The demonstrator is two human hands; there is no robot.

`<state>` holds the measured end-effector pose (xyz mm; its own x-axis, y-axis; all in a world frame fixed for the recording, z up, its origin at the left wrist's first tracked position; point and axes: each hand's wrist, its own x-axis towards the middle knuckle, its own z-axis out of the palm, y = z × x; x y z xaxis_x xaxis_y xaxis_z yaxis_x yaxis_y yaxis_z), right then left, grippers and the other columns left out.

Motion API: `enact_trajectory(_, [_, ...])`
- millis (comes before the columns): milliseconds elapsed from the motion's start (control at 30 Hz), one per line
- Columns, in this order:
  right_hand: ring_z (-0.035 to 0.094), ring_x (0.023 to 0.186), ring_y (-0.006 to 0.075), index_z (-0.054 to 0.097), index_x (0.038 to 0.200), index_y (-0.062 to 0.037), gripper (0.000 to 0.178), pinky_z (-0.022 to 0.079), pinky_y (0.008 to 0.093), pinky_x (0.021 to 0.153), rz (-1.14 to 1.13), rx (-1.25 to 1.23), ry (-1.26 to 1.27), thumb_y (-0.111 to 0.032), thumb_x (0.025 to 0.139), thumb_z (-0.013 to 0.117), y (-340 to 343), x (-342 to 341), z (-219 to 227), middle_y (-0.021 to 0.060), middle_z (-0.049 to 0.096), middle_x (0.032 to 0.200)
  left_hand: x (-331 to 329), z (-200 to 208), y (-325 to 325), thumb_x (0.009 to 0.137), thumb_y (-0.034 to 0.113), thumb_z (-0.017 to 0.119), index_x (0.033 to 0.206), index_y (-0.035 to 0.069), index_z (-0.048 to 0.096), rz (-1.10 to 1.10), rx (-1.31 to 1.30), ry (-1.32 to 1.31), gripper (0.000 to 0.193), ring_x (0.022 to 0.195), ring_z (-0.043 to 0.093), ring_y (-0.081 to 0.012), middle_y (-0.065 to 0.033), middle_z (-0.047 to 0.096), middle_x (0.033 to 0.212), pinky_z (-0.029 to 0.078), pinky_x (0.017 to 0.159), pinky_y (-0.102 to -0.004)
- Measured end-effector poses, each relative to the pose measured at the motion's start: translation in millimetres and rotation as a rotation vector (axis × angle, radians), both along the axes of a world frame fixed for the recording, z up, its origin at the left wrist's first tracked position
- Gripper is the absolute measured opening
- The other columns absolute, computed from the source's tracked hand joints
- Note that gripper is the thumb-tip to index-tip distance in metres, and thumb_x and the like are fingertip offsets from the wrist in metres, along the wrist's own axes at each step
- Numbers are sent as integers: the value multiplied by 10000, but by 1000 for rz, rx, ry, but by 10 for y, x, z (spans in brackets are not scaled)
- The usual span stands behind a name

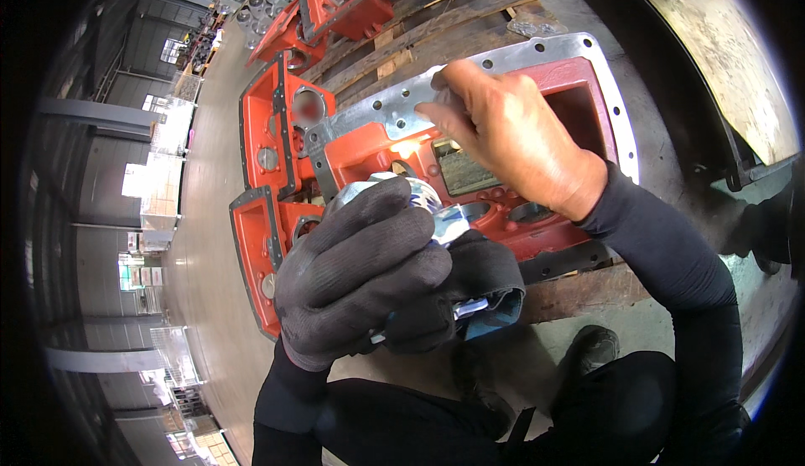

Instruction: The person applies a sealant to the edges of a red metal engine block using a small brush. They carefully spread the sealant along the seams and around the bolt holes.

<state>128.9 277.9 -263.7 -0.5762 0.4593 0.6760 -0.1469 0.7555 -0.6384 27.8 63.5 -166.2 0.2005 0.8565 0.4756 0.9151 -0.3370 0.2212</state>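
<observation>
My left hand [365, 273], in a black knit glove, is closed around a bundle of cloth. Part of it is blue-and-white camouflage-patterned fabric [453, 225]; a black piece with an open, cuff-like end [486, 277] hangs on the right side. My right hand [511, 126] is bare, its fingers bent and the thumb near the forefinger. Whether anything small sits between them cannot be seen. This hand is over a large red cast housing [570, 76] with a bare-metal flange [553, 47], pierced by several bolt holes. The left hand is above the housing's near left part.
Wooden pallets [436, 26] carry the housing. Similar red castings [260, 143] stand to the left and a further one [348, 5] at the back. Several metal parts [256, 1] lie at the far left. A dark metal beam [671, 55] runs along the right.
</observation>
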Motion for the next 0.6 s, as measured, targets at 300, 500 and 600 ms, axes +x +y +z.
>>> enact_trajectory(300, [687,809,467,525,1010,-6,200,556,511,681,133,69,36,-124,1007,686,-21,-6,-29,238,658,802,-36,-42,1,798,180,876,1198,131,788,-13,45,-32,413,1252,710,-380,-82,744,1289,619,1040,-532])
enact_trajectory(500, [688,874,456,532,1032,15,191,552,509,739,244,162,-3,-121,999,662,61,-13,68,243,652,877,-23,-6,-31,792,186,879,1180,133,796,20,30,-41,400,1226,725,-384,-92,759,1259,625,1016,-509])
enact_trajectory(600, [683,910,448,557,1081,18,175,546,503,768,309,229,-33,-76,970,654,164,-4,80,231,650,912,-35,-6,-15,791,197,881,1185,130,795,5,31,-21,409,1220,727,-386,-91,758,1261,624,1016,-510])
